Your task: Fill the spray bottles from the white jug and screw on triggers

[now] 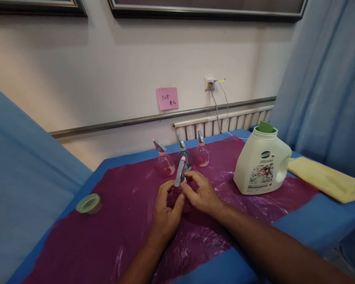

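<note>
A small clear spray bottle with a grey and pink trigger head (180,170) stands on the purple plastic sheet (112,221) in front of me. My left hand (165,217) is wrapped round its body from the left. My right hand (202,193) grips it near the neck, fingers curled under the trigger head. The bottle's body is mostly hidden behind both hands. Three more small spray bottles stand in a row just behind: a pink one (165,161), a teal one (184,154) and another pink one (201,152).
A large white detergent jug (262,163) with a green cap (265,126) stands at the right. A green cup-shaped cap (89,204) lies at the left. A yellow cloth (325,178) lies at the far right on the blue table cover (313,217). Blue curtains hang on both sides.
</note>
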Motion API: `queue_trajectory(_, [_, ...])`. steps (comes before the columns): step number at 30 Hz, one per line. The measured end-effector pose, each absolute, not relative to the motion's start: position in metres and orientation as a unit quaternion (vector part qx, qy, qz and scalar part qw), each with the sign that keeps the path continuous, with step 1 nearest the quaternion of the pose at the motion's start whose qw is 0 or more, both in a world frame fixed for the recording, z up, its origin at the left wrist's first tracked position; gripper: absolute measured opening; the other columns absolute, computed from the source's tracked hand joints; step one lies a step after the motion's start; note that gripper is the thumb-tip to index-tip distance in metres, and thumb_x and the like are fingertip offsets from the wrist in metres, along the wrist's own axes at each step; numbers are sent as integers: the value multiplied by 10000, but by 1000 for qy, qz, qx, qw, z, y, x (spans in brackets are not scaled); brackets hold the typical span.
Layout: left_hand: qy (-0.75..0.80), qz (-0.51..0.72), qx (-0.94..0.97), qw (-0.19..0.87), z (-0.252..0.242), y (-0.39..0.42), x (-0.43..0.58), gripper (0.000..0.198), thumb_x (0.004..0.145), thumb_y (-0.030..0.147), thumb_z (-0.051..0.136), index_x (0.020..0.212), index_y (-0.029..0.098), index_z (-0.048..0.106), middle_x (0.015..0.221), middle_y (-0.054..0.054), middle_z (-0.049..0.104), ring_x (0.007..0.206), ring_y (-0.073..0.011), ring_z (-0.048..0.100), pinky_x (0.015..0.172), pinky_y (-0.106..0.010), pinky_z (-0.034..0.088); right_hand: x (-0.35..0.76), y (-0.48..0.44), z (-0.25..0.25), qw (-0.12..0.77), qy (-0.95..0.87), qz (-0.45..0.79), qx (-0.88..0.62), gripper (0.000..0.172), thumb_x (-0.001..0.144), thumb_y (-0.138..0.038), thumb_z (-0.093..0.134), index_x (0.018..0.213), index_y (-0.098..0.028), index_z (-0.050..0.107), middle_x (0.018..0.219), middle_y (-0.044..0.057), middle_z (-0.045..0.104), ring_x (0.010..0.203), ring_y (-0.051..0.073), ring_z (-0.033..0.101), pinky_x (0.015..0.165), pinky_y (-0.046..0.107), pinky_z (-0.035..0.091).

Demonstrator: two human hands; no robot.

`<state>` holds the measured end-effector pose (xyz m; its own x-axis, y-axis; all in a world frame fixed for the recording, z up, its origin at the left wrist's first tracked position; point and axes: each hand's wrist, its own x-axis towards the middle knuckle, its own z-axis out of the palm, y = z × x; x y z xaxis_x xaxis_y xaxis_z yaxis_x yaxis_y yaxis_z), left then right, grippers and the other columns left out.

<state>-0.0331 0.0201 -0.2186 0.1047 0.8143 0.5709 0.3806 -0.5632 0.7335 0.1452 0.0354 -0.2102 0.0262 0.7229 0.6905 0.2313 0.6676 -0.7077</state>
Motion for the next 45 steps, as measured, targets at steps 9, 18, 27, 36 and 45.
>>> queue_trajectory(9, [424,524,710,206,-218,20,-31,328,1051,415,732,1351,286,705,1301,-66,747,1200,-255,729,1111,-425,577,145,36,-211,618,-672,191,-360,181,1019,-289,716,1191,-241,743,1094,58,809,996,219,739,927,363,592])
queue_trajectory(18, [421,521,711,213,-219,21,-32,319,1052,386,723,1352,278,695,1308,-73,751,1213,-257,733,1122,-433,580,145,36,-210,625,-668,186,-359,151,1014,-280,726,1159,-247,748,1073,46,809,964,208,734,902,351,594])
queue_trajectory(27, [419,523,709,220,-214,18,-30,326,1056,388,730,1362,278,700,1340,-75,746,1238,-259,731,1131,-434,583,145,34,-209,625,-669,183,-359,154,1007,-305,739,1147,-241,743,1058,50,802,947,208,725,891,355,591])
queue_trajectory(36, [412,519,718,213,-212,16,-31,305,1089,387,690,1379,291,697,1360,-69,749,1261,-261,731,1158,-432,568,146,34,-206,617,-677,171,-364,138,1000,-316,763,1116,-241,750,1044,67,793,945,226,718,878,377,596])
queue_trajectory(45, [396,522,728,201,-212,16,-31,299,1098,358,671,1388,292,696,1364,-74,748,1262,-261,737,1146,-429,574,146,36,-209,622,-676,166,-359,127,1015,-323,772,1108,-238,753,1121,88,812,1086,253,739,963,407,588])
